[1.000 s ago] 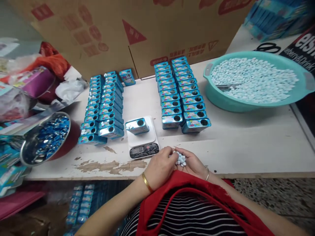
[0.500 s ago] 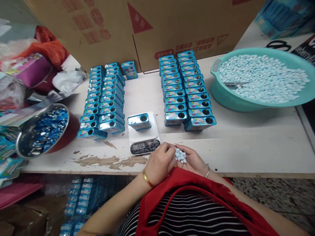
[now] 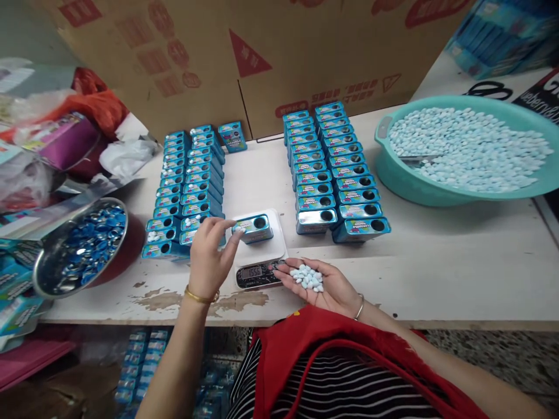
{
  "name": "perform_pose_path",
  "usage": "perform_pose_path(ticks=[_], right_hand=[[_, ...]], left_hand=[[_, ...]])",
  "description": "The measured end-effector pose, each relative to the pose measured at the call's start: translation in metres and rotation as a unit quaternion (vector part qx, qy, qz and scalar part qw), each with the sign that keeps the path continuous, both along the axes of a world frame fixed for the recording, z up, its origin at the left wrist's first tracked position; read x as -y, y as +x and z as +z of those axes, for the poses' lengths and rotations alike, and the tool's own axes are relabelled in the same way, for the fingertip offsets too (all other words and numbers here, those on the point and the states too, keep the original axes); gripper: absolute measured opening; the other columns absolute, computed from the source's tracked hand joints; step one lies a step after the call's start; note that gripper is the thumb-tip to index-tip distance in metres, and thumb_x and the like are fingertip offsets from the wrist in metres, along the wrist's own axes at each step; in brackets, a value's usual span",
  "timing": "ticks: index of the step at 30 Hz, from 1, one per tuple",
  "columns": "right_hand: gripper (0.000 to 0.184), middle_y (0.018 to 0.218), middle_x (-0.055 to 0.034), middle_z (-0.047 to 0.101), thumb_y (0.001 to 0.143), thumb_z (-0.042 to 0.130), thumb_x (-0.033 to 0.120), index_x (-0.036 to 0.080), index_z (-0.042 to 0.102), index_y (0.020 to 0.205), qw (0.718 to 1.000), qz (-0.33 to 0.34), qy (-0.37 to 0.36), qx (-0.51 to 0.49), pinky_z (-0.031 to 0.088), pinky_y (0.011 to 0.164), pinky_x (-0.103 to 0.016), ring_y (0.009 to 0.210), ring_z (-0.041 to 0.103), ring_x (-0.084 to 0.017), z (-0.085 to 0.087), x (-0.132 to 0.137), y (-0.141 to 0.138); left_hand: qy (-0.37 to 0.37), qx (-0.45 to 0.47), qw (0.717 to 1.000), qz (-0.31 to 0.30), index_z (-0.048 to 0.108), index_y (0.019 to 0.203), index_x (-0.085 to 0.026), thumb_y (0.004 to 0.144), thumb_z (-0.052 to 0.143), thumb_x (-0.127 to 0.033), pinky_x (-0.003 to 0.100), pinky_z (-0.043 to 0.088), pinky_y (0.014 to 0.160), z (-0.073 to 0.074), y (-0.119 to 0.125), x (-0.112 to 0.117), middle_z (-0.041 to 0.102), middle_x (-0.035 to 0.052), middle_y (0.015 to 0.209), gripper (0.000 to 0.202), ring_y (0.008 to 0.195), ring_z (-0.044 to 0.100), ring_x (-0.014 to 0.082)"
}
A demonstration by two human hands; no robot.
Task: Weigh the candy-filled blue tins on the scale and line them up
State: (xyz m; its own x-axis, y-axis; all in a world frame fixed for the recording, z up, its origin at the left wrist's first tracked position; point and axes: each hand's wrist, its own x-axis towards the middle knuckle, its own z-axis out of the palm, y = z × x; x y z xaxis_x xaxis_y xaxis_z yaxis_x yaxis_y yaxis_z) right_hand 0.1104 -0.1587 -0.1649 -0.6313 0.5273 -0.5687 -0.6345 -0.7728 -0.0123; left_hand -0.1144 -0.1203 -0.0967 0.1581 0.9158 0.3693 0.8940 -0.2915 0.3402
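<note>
Head view shows our left hand (image 3: 212,253) at one end of the tin (image 3: 257,229), thumb and finger close together; we cannot tell whether they pinch anything. The tin stands on the scale (image 3: 276,244), just right of these fingertips. Our right hand (image 3: 338,289) is palm up, uncurled, holding sweets (image 3: 307,277). Tilting it could spill them; a left-hand bump could topple the tin.

The left hand (image 3: 210,255) is extended toward the far side, thumb and index fingertips close together. The right hand (image 3: 334,288) lies nearer, palm up, slightly cupped, fingers pointing left. Both forearms (image 3: 177,349) are bare.
</note>
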Motion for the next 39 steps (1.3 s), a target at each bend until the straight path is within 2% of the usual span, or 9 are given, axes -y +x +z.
perform_pose_path(ticks=[10, 14, 17, 21, 24, 27, 29, 33, 39], right_hand=[[0.028, 0.111, -0.0171, 0.068, 0.092, 0.040, 0.020, 0.008, 0.059, 0.108, 1.000, 0.029, 0.000, -0.009, 0.054, 0.090, -0.029, 0.108, 0.064, -0.021, -0.007, -0.001, 0.003], [0.029, 0.113, -0.0170, 0.067, 0.092, 0.040, 0.020, 0.008, 0.057, 0.110, 0.999, 0.034, 0.002, 0.000, 0.054, 0.089, -0.029, 0.106, 0.065, -0.020, -0.008, -0.001, 0.003], [0.029, 0.109, -0.0165, 0.068, 0.092, 0.039, 0.020, 0.007, 0.058, 0.110, 1.000, 0.030, -0.002, -0.002, 0.054, 0.088, -0.030, 0.105, 0.065, -0.021, -0.006, -0.002, 0.003], [0.028, 0.107, -0.0164, 0.069, 0.092, 0.039, 0.020, 0.007, 0.059, 0.107, 1.000, 0.028, -0.004, -0.005, 0.055, 0.087, -0.031, 0.103, 0.066, -0.021, -0.006, -0.003, 0.002], [0.024, 0.095, -0.0121, 0.072, 0.090, 0.042, 0.019, 0.009, 0.060, 0.101, 1.000, 0.023, -0.004, -0.007, 0.055, 0.083, -0.029, 0.091, 0.069, -0.018, -0.009, -0.001, 0.004], [0.018, 0.083, -0.0051, 0.072, 0.088, 0.047, 0.020, 0.012, 0.062, 0.095, 1.000, 0.028, -0.002, 0.001, 0.055, 0.082, -0.027, 0.081, 0.069, -0.014, -0.014, 0.003, 0.007], [0.019, 0.089, -0.0054, 0.072, 0.087, 0.049, 0.023, 0.013, 0.063, 0.096, 0.999, 0.036, -0.005, 0.017, 0.053, 0.086, -0.027, 0.088, 0.069, -0.015, -0.014, 0.006, 0.010], [0.022, 0.098, -0.0076, 0.072, 0.088, 0.048, 0.026, 0.014, 0.064, 0.098, 0.997, 0.042, -0.036, 0.057, 0.048, 0.094, -0.030, 0.099, 0.067, -0.018, -0.013, 0.009, 0.015], [0.023, 0.096, -0.0074, 0.073, 0.087, 0.049, 0.025, 0.013, 0.065, 0.098, 0.996, 0.029, -0.027, 0.075, 0.048, 0.091, -0.030, 0.090, 0.068, -0.017, -0.013, 0.009, 0.018]], left_hand=[[-0.182, -0.109, 0.974, -0.083, 0.063, 0.084, -0.018, 0.090, 0.047, -0.027, 0.031, 0.035, 0.076, 0.021, 0.001, -0.029, 0.062, 0.0035, 0.088, 0.019, 0.085, 0.055, 0.0172], [-0.174, -0.136, 0.971, -0.091, 0.061, 0.083, -0.018, 0.091, 0.044, -0.025, 0.033, 0.032, 0.076, 0.020, 0.003, -0.038, 0.062, 0.0031, 0.086, 0.020, 0.086, 0.055, 0.0177], [-0.158, -0.112, 0.978, -0.083, 0.059, 0.082, -0.018, 0.090, 0.045, -0.026, 0.032, 0.033, 0.074, 0.021, 0.002, -0.038, 0.061, 0.0028, 0.084, 0.018, 0.083, 0.054, 0.0168], [-0.081, -0.046, 0.993, -0.068, 0.057, 0.084, -0.018, 0.091, 0.046, -0.024, 0.032, 0.034, 0.075, 0.026, 0.020, -0.020, 0.060, 0.0020, 0.084, 0.014, 0.083, 0.053, 0.0159], [-0.081, -0.026, 0.984, -0.155, 0.057, 0.087, -0.019, 0.093, 0.044, -0.025, 0.033, 0.034, 0.076, 0.013, 0.054, 0.010, 0.061, 0.0021, 0.087, 0.015, 0.085, 0.053, 0.0160], [-0.071, -0.042, 0.965, -0.248, 0.059, 0.089, -0.018, 0.093, 0.043, -0.024, 0.035, 0.033, 0.075, -0.017, 0.091, 0.042, 0.062, 0.0034, 0.092, 0.017, 0.083, 0.052, 0.0162], [-0.031, -0.025, 0.954, -0.298, 0.060, 0.087, -0.019, 0.094, 0.041, -0.021, 0.035, 0.032, 0.074, -0.035, 0.108, 0.057, 0.063, 0.0022, 0.089, 0.020, 0.079, 0.051, 0.0154], [-0.040, -0.001, 0.937, -0.348, 0.061, 0.083, -0.020, 0.095, 0.041, -0.022, 0.035, 0.031, 0.072, -0.047, 0.114, 0.069, 0.065, 0.0004, 0.086, 0.023, 0.074, 0.049, 0.0139], [-0.060, 0.033, 0.937, -0.341, 0.061, 0.088, -0.020, 0.094, 0.045, -0.023, 0.033, 0.031, 0.072, -0.053, 0.105, 0.073, 0.064, -0.0014, 0.084, 0.017, 0.077, 0.050, 0.0131]])
